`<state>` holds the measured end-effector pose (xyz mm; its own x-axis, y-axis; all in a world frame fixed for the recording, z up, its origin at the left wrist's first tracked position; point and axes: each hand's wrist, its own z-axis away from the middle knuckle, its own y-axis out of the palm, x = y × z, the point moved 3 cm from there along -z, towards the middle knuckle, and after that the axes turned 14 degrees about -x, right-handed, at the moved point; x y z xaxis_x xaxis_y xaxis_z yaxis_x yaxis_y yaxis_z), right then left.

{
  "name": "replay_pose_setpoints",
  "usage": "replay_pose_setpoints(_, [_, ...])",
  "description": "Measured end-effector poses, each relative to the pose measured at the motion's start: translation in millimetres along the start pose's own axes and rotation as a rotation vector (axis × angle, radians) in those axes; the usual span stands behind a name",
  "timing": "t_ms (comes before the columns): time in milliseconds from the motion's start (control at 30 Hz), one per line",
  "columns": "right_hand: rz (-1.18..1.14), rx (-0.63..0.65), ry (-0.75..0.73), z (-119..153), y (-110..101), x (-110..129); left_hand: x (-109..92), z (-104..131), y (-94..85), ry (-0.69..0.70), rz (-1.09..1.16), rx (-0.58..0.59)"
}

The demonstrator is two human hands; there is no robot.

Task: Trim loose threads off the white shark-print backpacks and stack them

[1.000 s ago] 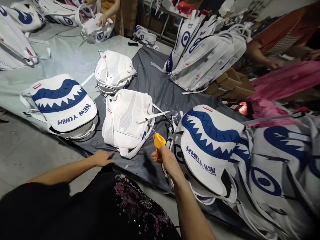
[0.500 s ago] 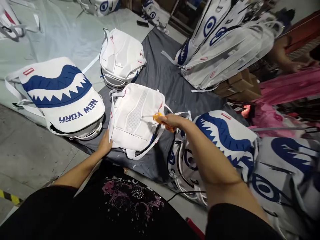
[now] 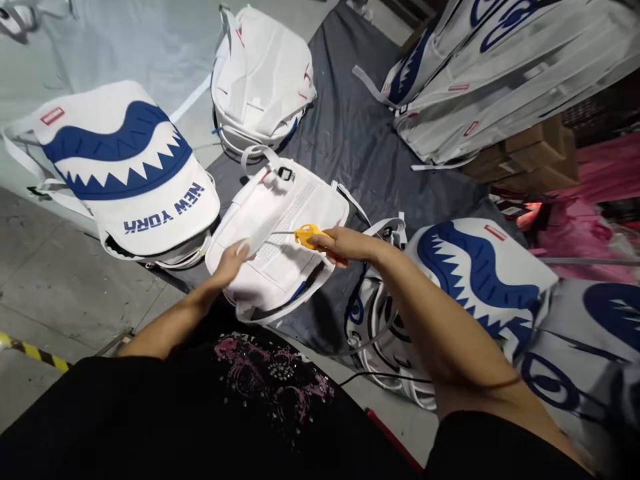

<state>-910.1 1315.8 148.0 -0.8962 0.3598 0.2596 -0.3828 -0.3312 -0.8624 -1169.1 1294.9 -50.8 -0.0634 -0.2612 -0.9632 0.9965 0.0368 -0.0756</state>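
A white backpack (image 3: 280, 280) lies with its back panel up on the dark grey sheet in front of me. My left hand (image 3: 231, 263) is closed on one of its white shoulder straps (image 3: 260, 227), at the pack's left side. In my right hand (image 3: 335, 245) is a yellow-orange air blow gun (image 3: 307, 237), its thin metal nozzle pointing left over the mesh back panel. Whether the nozzle tip touches the fabric I cannot tell. A black buckle (image 3: 285, 174) shows near the pack's far end.
A white backpack with blue shark teeth and "NEW YORK" lettering (image 3: 125, 167) lies at left. Another white backpack (image 3: 265, 73) lies beyond. More shark-teeth backpacks (image 3: 475, 267) sit at right, a backpack stack (image 3: 480, 100) behind, beside cardboard boxes (image 3: 535, 153). A black cable (image 3: 385, 377) runs nearby.
My left hand has moved from the backpack's near left edge up onto the strap, now lying across the panel. The air blow gun has shifted slightly left over the pack. The camera view has shifted too.
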Motion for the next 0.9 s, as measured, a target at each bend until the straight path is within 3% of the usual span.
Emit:
replay_pose_setpoints(100, [-0.047,-0.017,0.002,17,0,-11,10,-22,9.9,-0.416,0.062,0.101])
replay_pose_setpoints(200, [-0.078,0.031,-0.048,33,2,-21,4,-27,10.1,-0.472,-0.086,0.102])
replay_pose_setpoints(267, [-0.025,0.011,-0.068,38,-1,-33,-9,-12,12.1,-0.313,-0.195,0.007])
replay_pose_setpoints(367, [0.122,-0.164,-0.017,39,-18,-61,-25,46,23.0,0.266,-0.540,-0.132])
replay_pose_setpoints(433, [0.225,-0.289,0.014,38,-31,-77,-18,100,40.5,0.647,-0.788,0.021])
replay_pose_setpoints(500, [0.314,-0.348,0.018,40,-38,-86,6,146,58.4,0.808,-0.947,0.325])
replay_pose_setpoints(533, [0.346,-0.331,0.007,43,-38,-89,20,160,65.1,0.823,-1.015,0.432])
replay_pose_setpoints(600, [0.389,-0.255,-0.007,56,-33,-94,42,171,73.5,0.776,-1.135,0.490])
replay_pose_setpoints(700, [0.319,-0.170,-0.025,91,-22,-110,53,162,78.3,0.695,-1.198,0.344])
replay_pose_setpoints(900, [-0.077,0.050,0.076,159,14,-168,43,163,81.5,0.634,-1.097,0.186])
